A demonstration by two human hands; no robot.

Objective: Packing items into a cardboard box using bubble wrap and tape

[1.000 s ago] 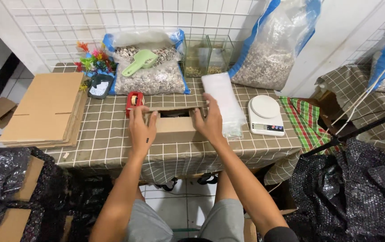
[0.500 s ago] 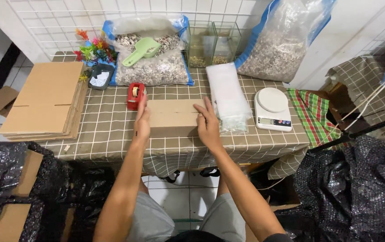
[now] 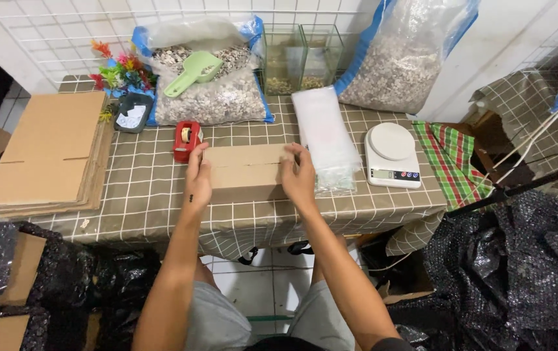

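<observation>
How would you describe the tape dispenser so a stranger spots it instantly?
Start at the checked tablecloth. Left of the brown cardboard box between both hands sits the tape dispenser. It is small and the only red thing there.

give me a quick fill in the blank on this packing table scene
1. Both hands rest on a small cardboard ____.
2. The red tape dispenser sits just beyond the ____ hand.
3. The scoop lying on the open bag of gravel is ____ in colour.
4. The white kitchen scale stands beside a ____ cloth.

Missing words: box; left; green; checked
</observation>
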